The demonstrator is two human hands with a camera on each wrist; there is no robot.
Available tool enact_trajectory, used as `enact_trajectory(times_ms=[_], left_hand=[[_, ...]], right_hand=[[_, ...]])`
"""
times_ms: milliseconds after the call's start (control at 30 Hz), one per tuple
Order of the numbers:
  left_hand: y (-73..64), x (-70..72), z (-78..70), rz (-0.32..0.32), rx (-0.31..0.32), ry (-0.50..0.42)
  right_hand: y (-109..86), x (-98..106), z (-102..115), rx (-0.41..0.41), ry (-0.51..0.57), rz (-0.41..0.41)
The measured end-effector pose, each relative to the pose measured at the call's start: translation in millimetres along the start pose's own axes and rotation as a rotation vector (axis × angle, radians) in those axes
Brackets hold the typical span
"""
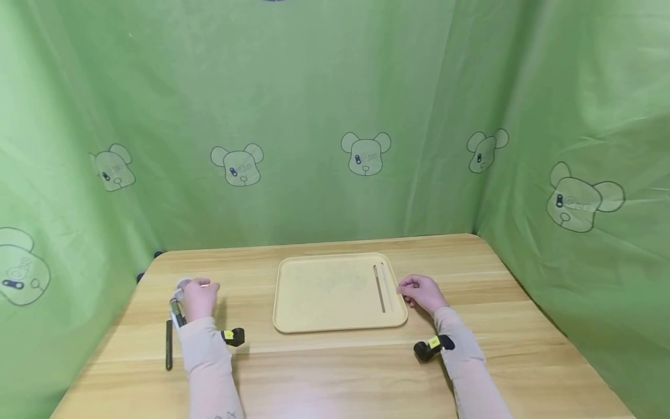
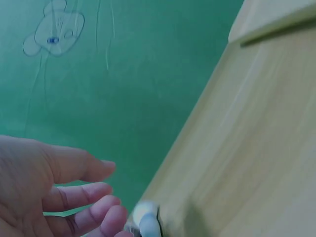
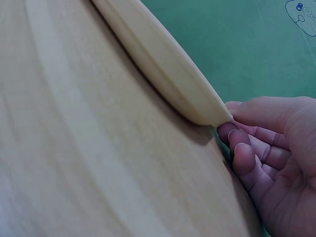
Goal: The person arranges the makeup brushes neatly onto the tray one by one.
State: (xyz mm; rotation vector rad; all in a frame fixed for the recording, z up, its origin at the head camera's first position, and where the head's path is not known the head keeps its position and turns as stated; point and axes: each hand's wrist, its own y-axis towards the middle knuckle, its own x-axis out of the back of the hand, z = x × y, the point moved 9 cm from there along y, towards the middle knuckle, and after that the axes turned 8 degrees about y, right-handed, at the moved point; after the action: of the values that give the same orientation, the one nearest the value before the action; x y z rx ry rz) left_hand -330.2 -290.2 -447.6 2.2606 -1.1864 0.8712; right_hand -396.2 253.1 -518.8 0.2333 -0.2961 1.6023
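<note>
My right hand (image 1: 423,293) pinches the right rim of a cream tray (image 1: 324,297), thumb above and fingers curled beneath the edge, as the right wrist view shows. Two thin sticks lie along the tray's right side: a brown one that looks like a paintbrush (image 1: 379,289) and a pale one (image 1: 387,288). My left hand (image 1: 200,297) hovers at the table's left, fingers loosely bent and nothing between thumb and fingertips. Partly hidden under it are a dark green pen-like item (image 1: 177,312) and a whitish, rounded item (image 2: 147,217) close to the fingertips.
A black stick-like item (image 1: 169,344) lies on the wooden table (image 1: 335,372) beside my left wrist. Green curtains (image 1: 314,87) with printed bear heads enclose the table at the back and both sides. Small black cameras are strapped to both wrists.
</note>
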Motion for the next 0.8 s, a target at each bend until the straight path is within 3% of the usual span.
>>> enact_trajectory(times_ms=[200,567,800], left_hand=[[-4.2,8.4,11.5,-0.001,0.033,0.071],[-5.3,7.5,5.9,-0.029,-0.068,0.280],[-8.7,3.4,6.1,-0.051,-0.081,0.287]], right_hand=[[1.0,1,-1,0.001,0.005,-0.002],[0.4,1,1,0.010,0.001,-0.004],[-0.4,0,1,0.005,-0.003,-0.001]])
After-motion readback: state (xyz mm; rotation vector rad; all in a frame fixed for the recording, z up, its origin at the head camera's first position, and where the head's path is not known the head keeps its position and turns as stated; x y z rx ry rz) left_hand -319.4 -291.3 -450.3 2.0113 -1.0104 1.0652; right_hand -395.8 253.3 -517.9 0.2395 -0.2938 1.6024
